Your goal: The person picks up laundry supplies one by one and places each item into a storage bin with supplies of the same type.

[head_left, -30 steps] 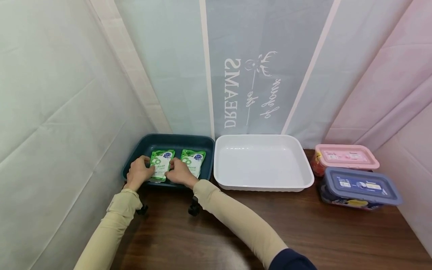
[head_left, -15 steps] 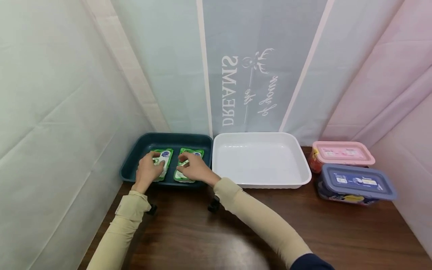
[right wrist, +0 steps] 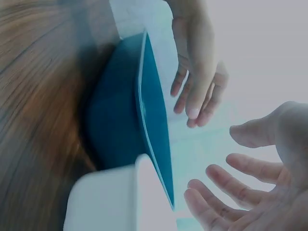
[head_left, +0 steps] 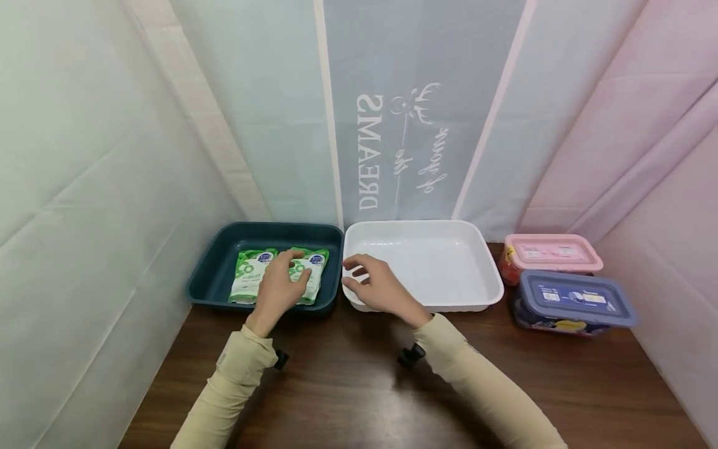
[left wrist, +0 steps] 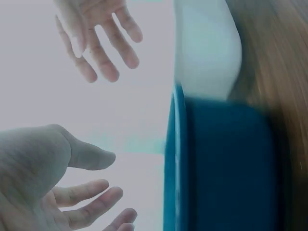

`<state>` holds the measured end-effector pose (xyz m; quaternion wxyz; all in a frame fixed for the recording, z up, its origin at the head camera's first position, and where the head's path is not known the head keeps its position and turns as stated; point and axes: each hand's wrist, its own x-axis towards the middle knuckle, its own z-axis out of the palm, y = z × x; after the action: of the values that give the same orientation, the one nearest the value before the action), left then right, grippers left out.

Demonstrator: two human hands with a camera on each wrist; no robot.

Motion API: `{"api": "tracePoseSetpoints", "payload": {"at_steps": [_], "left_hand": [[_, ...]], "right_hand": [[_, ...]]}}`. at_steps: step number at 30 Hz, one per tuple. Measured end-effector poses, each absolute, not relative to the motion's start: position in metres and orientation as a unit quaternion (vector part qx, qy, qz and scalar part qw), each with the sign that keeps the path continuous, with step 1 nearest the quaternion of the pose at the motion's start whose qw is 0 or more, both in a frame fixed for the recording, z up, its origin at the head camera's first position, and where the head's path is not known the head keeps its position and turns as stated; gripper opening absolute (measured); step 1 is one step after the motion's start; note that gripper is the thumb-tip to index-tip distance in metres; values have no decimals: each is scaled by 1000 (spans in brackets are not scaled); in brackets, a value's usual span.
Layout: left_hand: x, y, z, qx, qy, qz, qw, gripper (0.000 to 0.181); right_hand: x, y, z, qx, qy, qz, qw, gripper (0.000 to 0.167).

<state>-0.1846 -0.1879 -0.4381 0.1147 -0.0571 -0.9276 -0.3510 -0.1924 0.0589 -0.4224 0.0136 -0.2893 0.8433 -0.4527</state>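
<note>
Two green and white pouches lie side by side in the dark teal tray (head_left: 210,280): the left pouch (head_left: 245,279) and the right pouch (head_left: 315,277). My left hand (head_left: 277,287) hovers over this tray, partly covering both pouches in the head view, its loosely bent fingers holding nothing. My right hand (head_left: 381,288) is over the near left corner of the white tray (head_left: 429,268), thumb and fingers apart and nothing between them. Both wrist views show the left hand (left wrist: 33,178) and right hand (right wrist: 260,178) with spread fingers above the tray rims.
To the right of the white tray stand a box with a pink lid (head_left: 552,252) and, nearer me, a box with a blue lid (head_left: 578,299). Fabric walls rise behind and at both sides. The brown wooden table (head_left: 348,380) runs along the front.
Both hands have come off the pouches and moved right, the right hand reaching over the white tray. The right pouch was touched by the right hand half a second ago. The view shifted slightly.
</note>
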Motion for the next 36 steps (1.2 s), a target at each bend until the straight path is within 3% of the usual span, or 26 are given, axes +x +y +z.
{"api": "tracePoseSetpoints", "payload": {"at_steps": [6,13,24,32,36], "left_hand": [[-178,-160,-435,-76,-924,-348,139,43],[-169,-129,-436,-99,-920,-361,118,43],[-156,-97,-445,-141,-913,-369,103,41],[-149,-84,-450,-175,-911,-361,99,41],[-147,-78,-451,-190,-908,-363,86,42]], "right_hand": [[-183,95,-423,-262,865,-428,-26,35],[-174,142,-427,-243,893,-367,-96,39],[-152,244,-438,-175,899,-310,-255,35],[-143,320,-447,-108,911,-253,-309,40],[-137,357,-454,-51,933,-212,-286,48]]}}
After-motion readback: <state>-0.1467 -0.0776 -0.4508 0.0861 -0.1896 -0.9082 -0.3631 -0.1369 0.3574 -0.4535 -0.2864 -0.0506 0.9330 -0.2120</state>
